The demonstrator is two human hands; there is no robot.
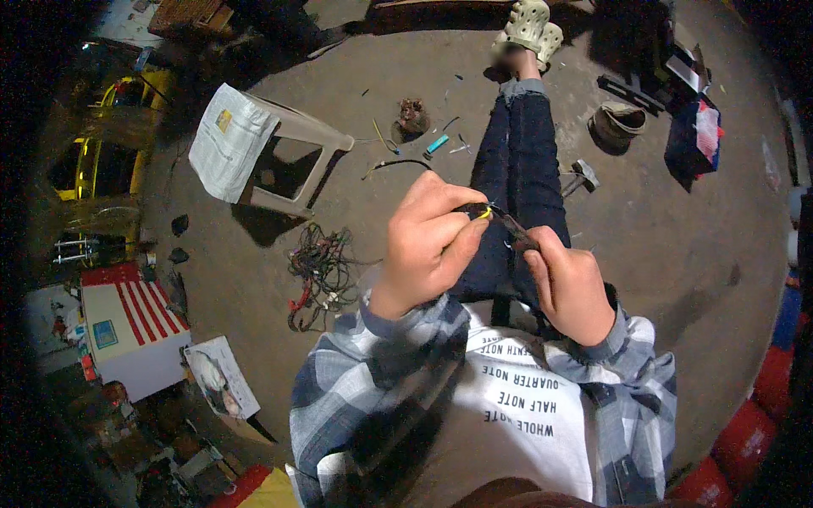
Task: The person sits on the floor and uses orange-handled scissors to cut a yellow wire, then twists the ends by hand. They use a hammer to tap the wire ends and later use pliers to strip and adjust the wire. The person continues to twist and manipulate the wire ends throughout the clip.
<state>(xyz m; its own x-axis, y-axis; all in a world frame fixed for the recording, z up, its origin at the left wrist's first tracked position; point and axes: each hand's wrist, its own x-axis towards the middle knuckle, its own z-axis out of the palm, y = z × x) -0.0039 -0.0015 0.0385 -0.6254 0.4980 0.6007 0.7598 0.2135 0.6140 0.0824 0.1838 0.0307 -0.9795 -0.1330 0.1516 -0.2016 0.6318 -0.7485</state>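
My left hand (434, 245) is closed in front of my legs, with thumb and forefinger pinching a wire (485, 213) that has black and yellow insulation. My right hand (574, 288) grips a dark, narrow, blade-like tool (513, 229); its tip meets the wire at my left fingertips. Which kind of tool it is, the fist partly hides. On the floor to the left lies a tangle of dark wires (320, 269). Ahead of my left hand are a short black cable (396, 163), a turquoise object (438, 144) and a small coppery heap (412, 117).
An overturned plastic stool (318, 157) with a white sack (229, 140) over it stands at the left. To the right of my legs are a hammer-like tool (583, 176), a fabric-like container (616, 127) and a dark blue box (690, 144). A striped box (135, 326) sits at far left.
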